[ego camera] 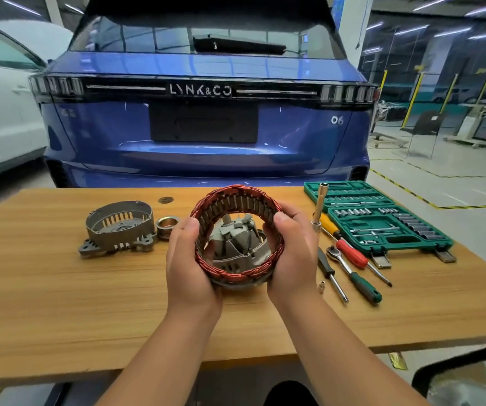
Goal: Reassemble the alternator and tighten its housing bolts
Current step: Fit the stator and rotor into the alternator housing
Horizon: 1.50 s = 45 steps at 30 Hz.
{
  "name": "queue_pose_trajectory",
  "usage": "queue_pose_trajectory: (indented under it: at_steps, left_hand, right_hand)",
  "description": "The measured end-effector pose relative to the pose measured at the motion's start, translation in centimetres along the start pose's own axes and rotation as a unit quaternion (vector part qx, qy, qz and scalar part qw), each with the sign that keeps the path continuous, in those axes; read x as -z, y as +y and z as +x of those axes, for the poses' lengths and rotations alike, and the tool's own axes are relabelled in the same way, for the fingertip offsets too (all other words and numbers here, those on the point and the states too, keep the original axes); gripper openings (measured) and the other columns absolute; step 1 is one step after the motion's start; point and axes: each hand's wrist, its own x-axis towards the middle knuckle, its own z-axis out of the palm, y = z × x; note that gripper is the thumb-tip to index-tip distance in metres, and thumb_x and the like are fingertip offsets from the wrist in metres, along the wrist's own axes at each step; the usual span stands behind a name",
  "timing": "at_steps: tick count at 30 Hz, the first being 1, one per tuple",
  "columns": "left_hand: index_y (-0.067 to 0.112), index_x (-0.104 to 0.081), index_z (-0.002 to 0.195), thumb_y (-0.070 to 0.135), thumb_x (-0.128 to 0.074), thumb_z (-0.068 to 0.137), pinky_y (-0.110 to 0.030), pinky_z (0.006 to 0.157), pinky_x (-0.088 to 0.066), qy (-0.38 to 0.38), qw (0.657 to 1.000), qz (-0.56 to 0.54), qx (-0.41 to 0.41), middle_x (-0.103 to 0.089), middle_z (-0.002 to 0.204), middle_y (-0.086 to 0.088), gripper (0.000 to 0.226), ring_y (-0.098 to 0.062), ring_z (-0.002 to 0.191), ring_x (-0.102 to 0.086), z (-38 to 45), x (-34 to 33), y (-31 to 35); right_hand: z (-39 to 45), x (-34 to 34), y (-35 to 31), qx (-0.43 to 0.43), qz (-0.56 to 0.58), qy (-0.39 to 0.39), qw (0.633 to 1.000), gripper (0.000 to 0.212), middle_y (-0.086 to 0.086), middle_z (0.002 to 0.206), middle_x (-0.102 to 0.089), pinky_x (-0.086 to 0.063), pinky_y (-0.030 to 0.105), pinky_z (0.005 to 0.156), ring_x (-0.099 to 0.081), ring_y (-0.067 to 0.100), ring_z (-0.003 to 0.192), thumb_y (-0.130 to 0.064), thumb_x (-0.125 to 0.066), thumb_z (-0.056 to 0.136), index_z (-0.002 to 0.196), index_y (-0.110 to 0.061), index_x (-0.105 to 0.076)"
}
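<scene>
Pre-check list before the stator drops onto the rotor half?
1. Both hands, left hand and right hand, grip the stator: ok.
2. Stator ring roughly centred over rotor: ok.
3. Stator level: not ok, it tilts toward the camera.
4. Stator leads lined up with the lower housing: cannot tell.
5. Other housing half and pulley within reach on table: ok.
6. Ratchet and socket set at hand: ok.

Two bare forearms enter from bottom edge. Left hand (190, 262) and right hand (293, 253): no gloves, no rings, no watch or wristband. No sleeve visible on either arm (any sleeve would sit above frame edge). Fingernails short, unpainted. Dark rounded shape at bottom centre, unclear.
</scene>
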Motion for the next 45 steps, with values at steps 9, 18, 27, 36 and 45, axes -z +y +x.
queue_pose_trajectory:
  at_steps: [9,18,27,36,45]
  left_hand:
    - [0.026,-0.081,0.097,0.039,-0.067,0.084,-0.025,0.067,-0.060,-0.005,0.996,-0.047,0.075,-0.078,0.101,0.001,0.023,-0.010,0.090,-0.076,-0.1,1.5,2.2]
    - [0.019,-0.079,0.103,0.038,-0.060,0.085,-0.041,0.070,-0.061,0.004,0.978,-0.149,0.143,-0.078,0.104,-0.010,0.033,-0.027,0.092,-0.077,-0.4,3.5,2.7]
    - [0.045,-0.057,0.132,0.070,-0.042,0.097,-0.032,0.097,-0.043,-0.081,0.910,0.403,0.055,-0.058,0.138,0.019,0.046,-0.014,0.135,-0.049,2.7,6.9,0.8]
    - [0.043,-0.048,0.137,0.049,-0.076,0.085,-0.025,0.092,-0.044,-0.188,0.743,0.639,0.062,-0.050,0.138,0.012,0.059,-0.006,0.113,-0.051,4.3,8.5,-3.1]
    - [0.050,-0.056,0.112,0.052,-0.076,0.085,-0.016,0.070,-0.038,-0.178,0.792,0.581,0.058,-0.053,0.101,0.032,0.033,0.010,0.094,-0.051,3.9,9.3,-2.7]
  right_hand:
    - [-0.7,-1.8,-1.0,-0.061,-0.042,-0.030,0.997,0.039,0.009,0.112,-0.072,-0.062,0.049,0.082,-0.071,0.029,0.105,-0.040,-0.058,0.084,0.118,-0.025,-0.068]
    - [-2.6,-3.6,-2.1,-0.321,0.076,-0.076,0.941,0.060,0.015,0.122,-0.072,-0.052,0.055,0.101,-0.066,0.037,0.117,-0.059,-0.066,0.084,0.128,-0.019,-0.068]
    - [-0.2,-1.5,-3.3,-0.310,0.060,-0.064,0.947,0.051,0.013,0.116,-0.075,-0.055,0.060,0.089,-0.073,0.038,0.102,-0.056,-0.077,0.073,0.107,-0.019,-0.080]
    - [1.6,0.1,-5.2,-0.223,-0.009,-0.013,0.975,0.020,0.004,0.087,-0.078,-0.059,0.041,0.061,-0.076,0.026,0.072,-0.035,-0.075,0.080,0.064,-0.024,-0.079]
    - [2.5,1.1,-6.0,-0.193,-0.056,0.030,0.979,0.012,0.008,0.098,-0.078,-0.059,0.055,0.083,-0.076,0.032,0.084,-0.031,-0.078,0.079,0.073,-0.021,-0.081]
